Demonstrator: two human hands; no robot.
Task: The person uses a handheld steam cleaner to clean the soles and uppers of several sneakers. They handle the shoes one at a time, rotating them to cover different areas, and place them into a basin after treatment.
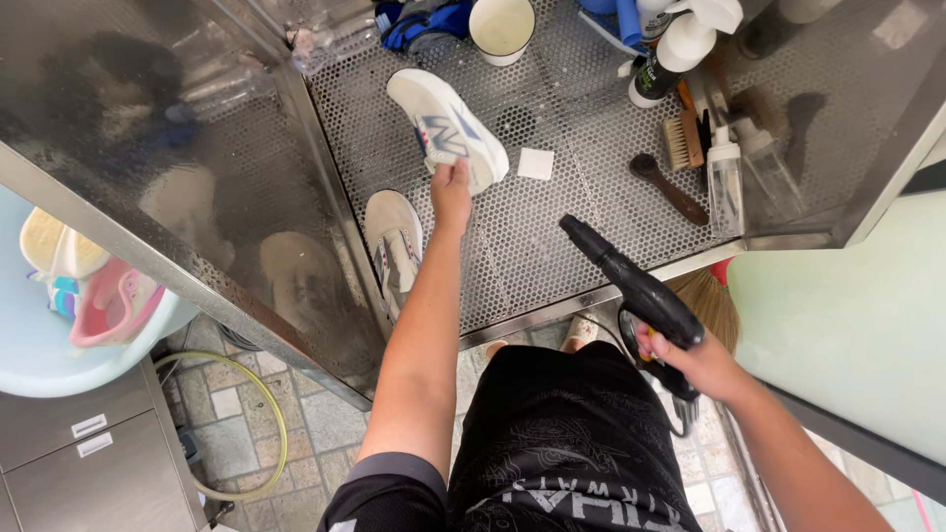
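The left hand (451, 187) is closed around the heel end of a white sneaker (448, 128) with blue side markings, holding it tilted above the perforated metal surface (552, 256) of a steel wash cabinet. The right hand (695, 360) grips the handle of a black spray gun (641, 291), whose nozzle points up and to the left toward the surface, well apart from the held shoe. A second white sneaker (396, 244) lies on the surface beside the cabinet's left wall, just below the left forearm. Near the held shoe sits a small white square pad (535, 164). Further back stand a white cup (502, 28) and spray bottles (729, 177), with a wooden brush (680, 143) and a dark-handled brush (670, 189) lying alongside. Outside the cabinet, a pale blue basin (39, 345) holds more shoes.
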